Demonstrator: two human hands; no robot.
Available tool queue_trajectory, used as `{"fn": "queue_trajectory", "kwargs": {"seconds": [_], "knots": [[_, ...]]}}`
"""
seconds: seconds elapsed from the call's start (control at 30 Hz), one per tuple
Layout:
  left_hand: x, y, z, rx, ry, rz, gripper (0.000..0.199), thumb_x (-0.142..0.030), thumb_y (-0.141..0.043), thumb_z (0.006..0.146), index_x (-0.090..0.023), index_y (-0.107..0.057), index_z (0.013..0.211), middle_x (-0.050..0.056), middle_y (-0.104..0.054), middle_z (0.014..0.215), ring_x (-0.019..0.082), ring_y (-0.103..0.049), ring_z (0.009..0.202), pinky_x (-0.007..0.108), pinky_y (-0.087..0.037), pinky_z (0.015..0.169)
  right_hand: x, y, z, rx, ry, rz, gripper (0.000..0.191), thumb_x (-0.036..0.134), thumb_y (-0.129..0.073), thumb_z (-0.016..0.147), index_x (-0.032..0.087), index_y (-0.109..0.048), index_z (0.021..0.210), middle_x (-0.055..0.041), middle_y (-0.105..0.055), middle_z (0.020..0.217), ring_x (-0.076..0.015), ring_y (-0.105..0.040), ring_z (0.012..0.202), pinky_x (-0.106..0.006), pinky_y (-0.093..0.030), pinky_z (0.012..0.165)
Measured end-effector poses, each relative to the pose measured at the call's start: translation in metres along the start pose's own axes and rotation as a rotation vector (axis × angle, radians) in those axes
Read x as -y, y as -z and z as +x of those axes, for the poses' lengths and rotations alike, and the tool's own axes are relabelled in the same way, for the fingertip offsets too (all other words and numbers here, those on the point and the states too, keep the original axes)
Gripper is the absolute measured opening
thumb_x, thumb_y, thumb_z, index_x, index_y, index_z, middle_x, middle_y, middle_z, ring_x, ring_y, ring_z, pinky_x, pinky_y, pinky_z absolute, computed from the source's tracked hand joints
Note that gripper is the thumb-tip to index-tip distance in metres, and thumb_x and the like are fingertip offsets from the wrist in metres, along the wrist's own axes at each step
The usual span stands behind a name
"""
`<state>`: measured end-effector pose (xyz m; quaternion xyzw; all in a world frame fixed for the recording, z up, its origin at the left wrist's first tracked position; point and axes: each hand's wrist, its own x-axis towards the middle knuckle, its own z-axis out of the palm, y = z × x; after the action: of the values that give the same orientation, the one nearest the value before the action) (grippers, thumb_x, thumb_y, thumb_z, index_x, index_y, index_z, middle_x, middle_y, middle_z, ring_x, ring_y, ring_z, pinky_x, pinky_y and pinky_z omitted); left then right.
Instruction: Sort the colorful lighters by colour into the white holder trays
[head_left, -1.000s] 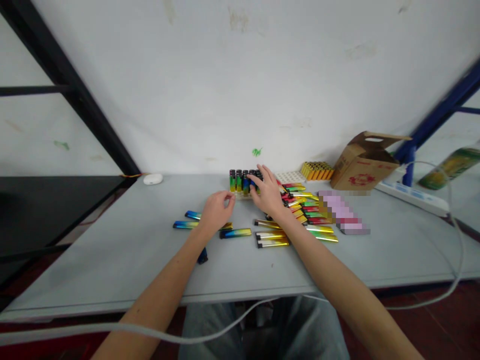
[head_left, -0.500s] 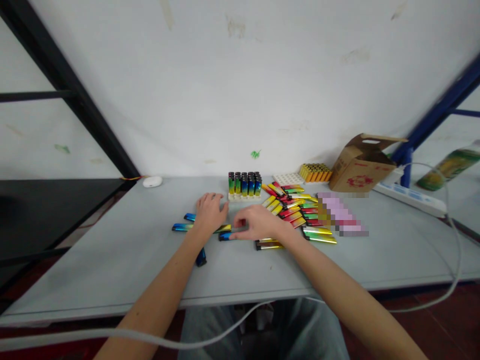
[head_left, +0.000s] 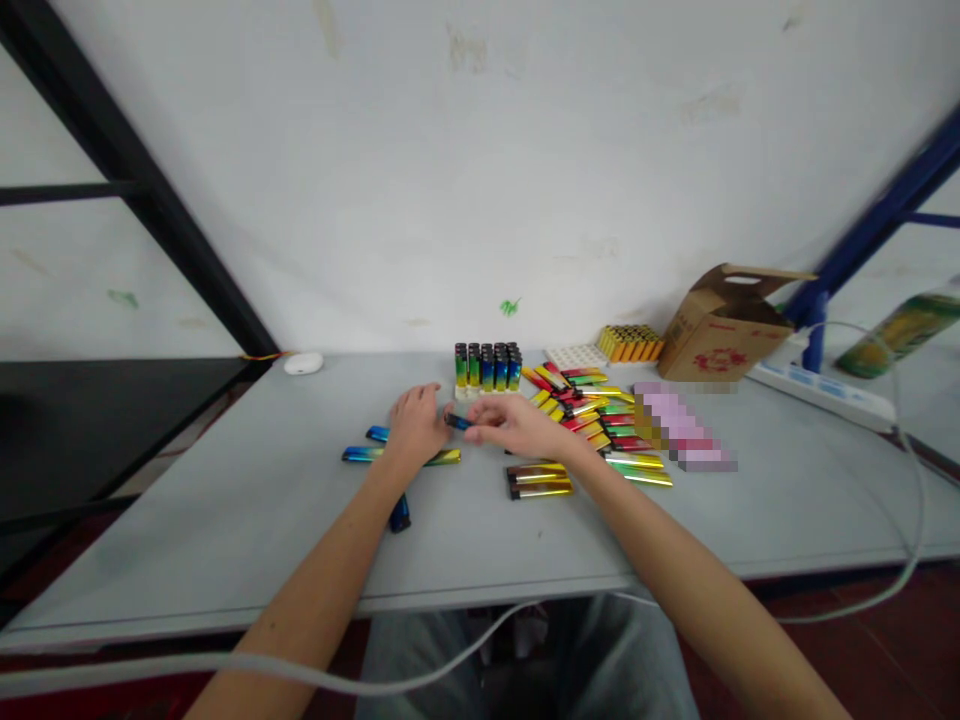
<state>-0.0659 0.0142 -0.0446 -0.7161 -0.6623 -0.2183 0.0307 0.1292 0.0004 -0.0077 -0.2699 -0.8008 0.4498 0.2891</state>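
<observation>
My right hand (head_left: pixel 517 424) pinches a blue lighter (head_left: pixel 458 422) by one end, its dark end pointing left, just above the table. My left hand (head_left: pixel 418 425) is close beside that dark end, fingers loosely bent and apart; whether its thumb touches the lighter I cannot tell. Under and around my left hand lie several blue-yellow lighters (head_left: pixel 363 455), partly covered by the hand and wrist. Behind my hands, several blue-green lighters (head_left: pixel 487 370) stand upright in a white holder (head_left: pixel 469 393).
Loose red, yellow and green lighters (head_left: pixel 581 410) lie to the right, with brown-gold lighters (head_left: pixel 540 480) nearer. Further back are a white holed tray (head_left: pixel 574 356), a block of yellow lighters (head_left: pixel 630 343), a cardboard box (head_left: pixel 720 335) and a power strip (head_left: pixel 825 395). A white case (head_left: pixel 304 363) sits back left.
My right hand has lifted the blue lighter off the table and moved it up toward the holder. My left hand has stayed nearly in place, its fingers drawn slightly closer.
</observation>
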Motion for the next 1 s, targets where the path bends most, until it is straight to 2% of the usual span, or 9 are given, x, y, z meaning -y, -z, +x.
{"fn": "queue_trajectory", "kwargs": {"seconds": [0.07, 0.13, 0.2, 0.27, 0.37, 0.47, 0.53, 0.77, 1.0], "knots": [[0.000, 0.000, 0.000, -0.002, 0.003, 0.007, 0.041, -0.034, -0.046, 0.088, -0.014, -0.055, 0.123, 0.015, -0.062, 0.122, 0.030, -0.055, 0.117, 0.043, -0.044, 0.099, -0.003, 0.002, 0.003, -0.127, 0.015, 0.084, 0.026, 0.043, -0.055, 0.090, 0.018, -0.058, 0.095, -0.0009, -0.061, 0.077, -0.0144, -0.057, 0.073, -0.028, -0.045, 0.070], [0.000, -0.001, 0.000, -0.006, 0.004, 0.014, 0.040, -0.035, -0.046, 0.089, -0.015, -0.056, 0.122, 0.014, -0.062, 0.120, 0.030, -0.056, 0.116, 0.043, -0.044, 0.099, -0.008, 0.004, 0.006, -0.236, 0.010, 0.120, 0.028, 0.046, -0.049, 0.092, 0.019, -0.058, 0.086, -0.0024, -0.060, 0.079, -0.0150, -0.057, 0.077, -0.030, -0.046, 0.075], [0.000, -0.001, 0.000, 0.000, -0.002, 0.018, 0.040, -0.035, -0.045, 0.089, -0.015, -0.057, 0.121, 0.014, -0.062, 0.120, 0.030, -0.056, 0.116, 0.042, -0.044, 0.099, -0.012, 0.005, 0.010, -0.320, -0.054, 0.202, 0.031, 0.049, -0.050, 0.090, 0.021, -0.056, 0.080, -0.0019, -0.057, 0.077, -0.0144, -0.055, 0.072, -0.029, -0.047, 0.070], [0.000, -0.002, 0.001, 0.011, -0.004, 0.020, 0.041, -0.037, -0.045, 0.090, -0.015, -0.058, 0.121, 0.014, -0.062, 0.120, 0.030, -0.055, 0.116, 0.042, -0.044, 0.099, -0.015, 0.006, 0.013, -0.403, -0.146, 0.356, 0.032, 0.053, -0.053, 0.086, 0.021, -0.057, 0.083, 0.0000, -0.054, 0.073, -0.0130, -0.052, 0.065, -0.026, -0.046, 0.060], [0.001, -0.002, 0.001, 0.022, -0.004, 0.024, 0.041, -0.038, -0.045, 0.090, -0.015, -0.059, 0.120, 0.014, -0.062, 0.120, 0.029, -0.056, 0.115, 0.042, -0.044, 0.099, -0.014, 0.009, 0.015, -0.486, -0.236, 0.591, 0.038, 0.058, -0.051, 0.083, 0.020, -0.057, 0.085, 0.0039, -0.047, 0.065, -0.0091, -0.043, 0.052, -0.020, -0.035, 0.044], [0.001, -0.003, 0.001, 0.022, -0.004, 0.029, 0.040, -0.038, -0.046, 0.089, -0.016, -0.060, 0.119, 0.013, -0.062, 0.119, 0.029, -0.056, 0.114, 0.042, -0.044, 0.099, -0.007, 0.013, 0.014, -0.427, -0.287, 0.812, 0.047, 0.064, -0.044, 0.085, 0.019, -0.054, 0.078, 0.0072, -0.038, 0.055, -0.0063, -0.029, 0.041, -0.018, -0.019, 0.037], [0.002, -0.003, 0.002, 0.024, -0.002, 0.027, 0.040, -0.037, -0.046, 0.089, -0.016, -0.061, 0.119, 0.013, -0.063, 0.119, 0.029, -0.057, 0.114, 0.042, -0.044, 0.099, -0.002, 0.016, 0.012, -0.358, -0.311, 0.926, 0.053, 0.068, -0.039, 0.086, 0.019, -0.049, 0.070, 0.0082, -0.032, 0.050, -0.0056, -0.023, 0.038, -0.018, -0.014, 0.036], [0.002, -0.003, 0.002, 0.018, -0.016, 0.020, 0.039, -0.038, -0.046, 0.089, -0.015, -0.063, 0.116, 0.014, -0.064, 0.117, 0.029, -0.059, 0.111, 0.042, -0.046, 0.098, 0.005, 0.018, 0.007, -0.219, -0.322, 1.108, 0.061, 0.073, -0.028, 0.087, 0.020, -0.035, 0.057, 0.0073, -0.028, 0.046, -0.0058, -0.020, 0.038, -0.017, -0.014, 0.035], [0.002, -0.002, 0.003, -0.041, -0.035, -0.050, 0.035, -0.035, -0.048, 0.086, -0.015, -0.066, 0.108, 0.014, -0.066, 0.112, 0.028, -0.060, 0.108, 0.042, -0.045, 0.099, 0.006, 0.018, 0.005, -0.214, -0.286, 1.190, 0.057, 0.064, -0.024, 0.091, 0.020, -0.034, 0.056, 0.0069, -0.026, 0.045, -0.0067, -0.019, 0.037, -0.018, -0.015, 0.034]]}}
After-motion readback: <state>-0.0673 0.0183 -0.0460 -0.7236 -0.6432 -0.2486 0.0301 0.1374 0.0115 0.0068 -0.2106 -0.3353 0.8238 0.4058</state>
